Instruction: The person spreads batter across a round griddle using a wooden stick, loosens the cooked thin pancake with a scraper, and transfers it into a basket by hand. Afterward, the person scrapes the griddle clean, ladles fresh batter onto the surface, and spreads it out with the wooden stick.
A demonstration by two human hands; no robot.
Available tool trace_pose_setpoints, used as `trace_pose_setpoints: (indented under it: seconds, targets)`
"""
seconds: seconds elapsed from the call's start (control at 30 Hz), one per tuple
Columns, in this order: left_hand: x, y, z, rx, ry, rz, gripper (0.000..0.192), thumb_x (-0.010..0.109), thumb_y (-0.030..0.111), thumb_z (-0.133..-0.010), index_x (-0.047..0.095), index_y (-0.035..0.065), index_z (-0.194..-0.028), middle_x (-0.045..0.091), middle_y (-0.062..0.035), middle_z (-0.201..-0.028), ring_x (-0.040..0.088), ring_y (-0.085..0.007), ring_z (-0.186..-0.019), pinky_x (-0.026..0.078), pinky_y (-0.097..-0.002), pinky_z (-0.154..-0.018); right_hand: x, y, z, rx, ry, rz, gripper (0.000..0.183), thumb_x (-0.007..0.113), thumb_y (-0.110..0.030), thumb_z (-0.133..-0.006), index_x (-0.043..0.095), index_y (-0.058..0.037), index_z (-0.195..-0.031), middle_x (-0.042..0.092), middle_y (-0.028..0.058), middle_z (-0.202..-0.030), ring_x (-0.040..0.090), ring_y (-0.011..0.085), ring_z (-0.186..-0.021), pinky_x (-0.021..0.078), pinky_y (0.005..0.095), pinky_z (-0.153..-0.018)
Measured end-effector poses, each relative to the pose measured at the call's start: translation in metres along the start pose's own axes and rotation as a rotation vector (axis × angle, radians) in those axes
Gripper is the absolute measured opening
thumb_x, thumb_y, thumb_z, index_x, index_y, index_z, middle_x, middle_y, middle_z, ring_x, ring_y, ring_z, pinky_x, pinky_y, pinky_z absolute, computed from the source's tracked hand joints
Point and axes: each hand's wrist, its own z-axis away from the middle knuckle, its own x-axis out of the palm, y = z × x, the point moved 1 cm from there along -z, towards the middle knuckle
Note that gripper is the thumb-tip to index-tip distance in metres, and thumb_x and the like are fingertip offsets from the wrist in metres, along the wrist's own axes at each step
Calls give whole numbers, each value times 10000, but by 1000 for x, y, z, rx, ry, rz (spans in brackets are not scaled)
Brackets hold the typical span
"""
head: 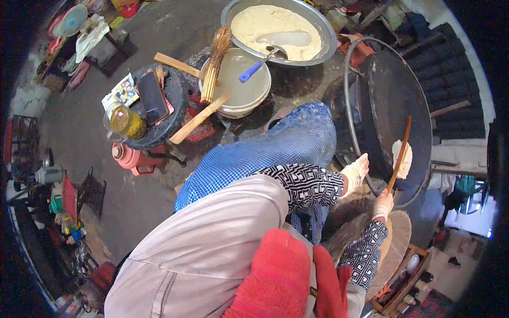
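My right hand (pixel 383 204), partly wrapped in pale strips, grips a long thin wooden stick (pixel 399 157). The stick reaches over a large dark round griddle (pixel 391 87) and crosses a pale, flattened lump of dough or batter (pixel 405 161). My left hand (pixel 356 171), wrapped likewise, is close to the griddle's near rim. Its fingers are extended and nothing shows in them. Below my right wrist lies a broad round tray (pixel 399 228) with a tan flat layer on it, partly hidden by my sleeve.
A metal basin (pixel 328 51) of pale batter holds a blue-handled ladle (pixel 251 71). Beside it, a bucket (pixel 264 95) of cloudy water bears a whisk brush (pixel 214 65) and wooden pieces. A black stool (pixel 175 87) carries a phone and glass jar; a pink flask (pixel 133 159) stands below.
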Motion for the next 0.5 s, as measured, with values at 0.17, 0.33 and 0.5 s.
trace_pose_setpoints:
  seconds: [0.17,0.33,0.5]
  targets:
    - [23,8,-20,-59,221,-125,384,464,188,-892,597,-13,-1191,599,-160,-1238,505,-303,-1223,253,-492,-1141,-11,-9,9,61,-28,-92,453,399,-388,-981,607,14,-1003,646,291,-948,595,480,-947,478,524,-799]
    - [58,-10,-22,-30,416,293,309,442,101,-896,603,-52,-1110,604,-221,-1167,526,-354,-1178,270,-477,-1146,-4,-22,9,-171,96,-260,342,462,-359,-965,597,-46,-983,671,233,-870,634,454,-844,486,550,-750]
    - [-20,-28,9,88,-16,-95,526,313,176,-959,337,-68,-1423,360,-243,-1479,287,-366,-1411,83,-505,-1187,-11,-11,2,169,43,-117,404,415,-392,-984,572,-20,-960,655,269,-915,619,461,-907,472,544,-793]
